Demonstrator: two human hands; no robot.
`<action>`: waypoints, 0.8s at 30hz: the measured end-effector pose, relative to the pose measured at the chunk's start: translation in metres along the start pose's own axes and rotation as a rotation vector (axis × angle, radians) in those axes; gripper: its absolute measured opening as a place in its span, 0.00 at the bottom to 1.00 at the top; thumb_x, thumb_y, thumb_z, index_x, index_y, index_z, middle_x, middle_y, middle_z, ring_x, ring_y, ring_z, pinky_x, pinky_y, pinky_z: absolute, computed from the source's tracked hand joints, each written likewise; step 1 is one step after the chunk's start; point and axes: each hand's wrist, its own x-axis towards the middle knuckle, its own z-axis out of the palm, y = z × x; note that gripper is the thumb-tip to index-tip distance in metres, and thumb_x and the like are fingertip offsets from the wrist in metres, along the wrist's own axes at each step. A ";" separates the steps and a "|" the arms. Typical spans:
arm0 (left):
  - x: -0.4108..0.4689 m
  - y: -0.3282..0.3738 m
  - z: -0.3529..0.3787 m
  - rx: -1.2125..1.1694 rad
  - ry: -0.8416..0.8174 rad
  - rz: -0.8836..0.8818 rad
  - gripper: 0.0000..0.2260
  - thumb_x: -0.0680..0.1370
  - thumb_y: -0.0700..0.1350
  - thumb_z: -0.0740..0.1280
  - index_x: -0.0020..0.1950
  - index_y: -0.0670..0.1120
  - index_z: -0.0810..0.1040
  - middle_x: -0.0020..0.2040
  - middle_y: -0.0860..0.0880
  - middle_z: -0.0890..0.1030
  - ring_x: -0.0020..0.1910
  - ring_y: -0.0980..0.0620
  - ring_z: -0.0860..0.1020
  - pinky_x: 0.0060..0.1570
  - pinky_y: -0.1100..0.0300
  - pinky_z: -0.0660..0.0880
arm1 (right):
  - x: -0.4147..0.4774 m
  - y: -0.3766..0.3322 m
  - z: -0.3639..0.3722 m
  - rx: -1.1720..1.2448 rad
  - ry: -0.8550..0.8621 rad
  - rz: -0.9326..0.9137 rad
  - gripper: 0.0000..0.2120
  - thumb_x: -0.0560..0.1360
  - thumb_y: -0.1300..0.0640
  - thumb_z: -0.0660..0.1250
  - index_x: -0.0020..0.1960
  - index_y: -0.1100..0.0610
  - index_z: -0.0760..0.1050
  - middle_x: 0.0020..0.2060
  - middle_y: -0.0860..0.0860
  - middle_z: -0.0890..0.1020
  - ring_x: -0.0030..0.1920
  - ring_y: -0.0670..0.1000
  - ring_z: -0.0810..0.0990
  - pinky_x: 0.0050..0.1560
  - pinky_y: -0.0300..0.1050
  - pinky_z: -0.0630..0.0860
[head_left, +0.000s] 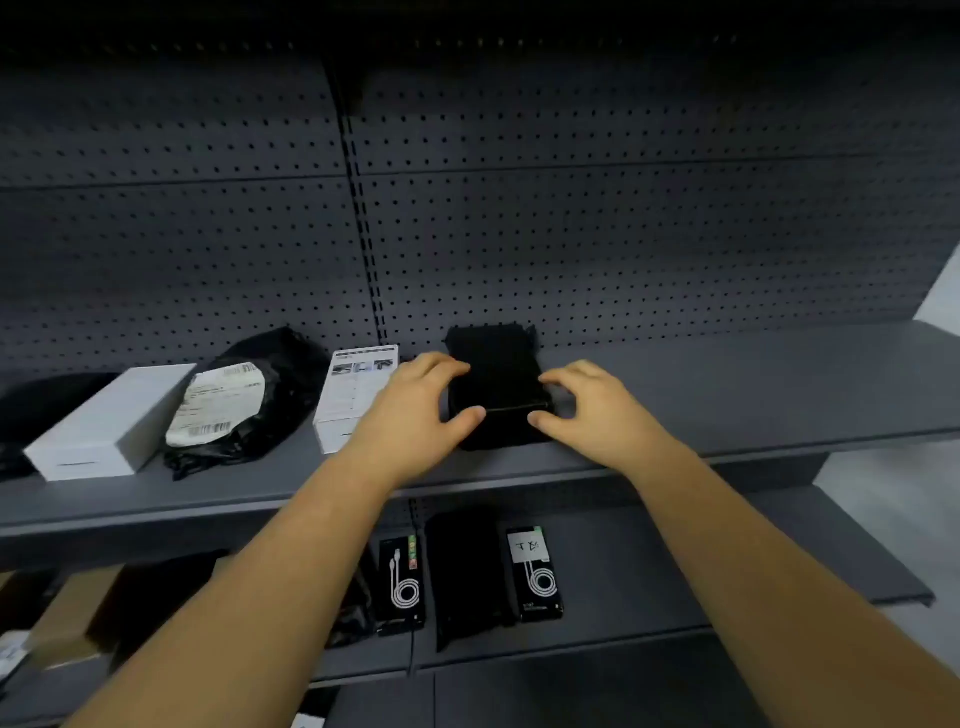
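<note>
**Dim, soft, bowed at the rim**

Weakly lit, perhaps from the right, going by the pale wall (940, 291) there. Near black along the top of the pegboard (623, 234). No detail inside the black package (498, 374), only a thin glint across its near end. Evenly lit on left hand (415, 415) and right hand (597, 410), without hard shadows. Slightly blown out on the white box (109, 421). Soft all over, print on the labelled bag (218, 400) smeared. Curved at the sides along the shelf (779, 395); deep shade beneath it.
</note>
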 end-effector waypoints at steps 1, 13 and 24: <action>0.004 0.000 0.009 -0.006 -0.017 -0.033 0.25 0.76 0.57 0.67 0.72 0.51 0.69 0.69 0.53 0.69 0.69 0.52 0.65 0.68 0.57 0.64 | 0.007 0.004 0.005 0.008 -0.010 -0.005 0.27 0.75 0.44 0.69 0.71 0.50 0.70 0.65 0.45 0.70 0.66 0.47 0.70 0.65 0.45 0.70; 0.016 -0.019 0.058 -0.267 0.059 -0.292 0.27 0.74 0.46 0.72 0.71 0.57 0.68 0.62 0.49 0.78 0.59 0.52 0.76 0.59 0.63 0.70 | 0.038 0.016 0.040 0.367 -0.007 0.124 0.27 0.70 0.54 0.77 0.68 0.50 0.74 0.61 0.43 0.70 0.61 0.46 0.73 0.61 0.39 0.71; 0.036 -0.003 0.042 -0.317 0.100 0.021 0.29 0.73 0.39 0.73 0.71 0.53 0.69 0.71 0.55 0.68 0.70 0.59 0.65 0.70 0.66 0.61 | 0.029 0.015 0.042 0.286 -0.157 0.205 0.19 0.74 0.50 0.73 0.63 0.54 0.78 0.58 0.46 0.76 0.59 0.46 0.76 0.56 0.36 0.69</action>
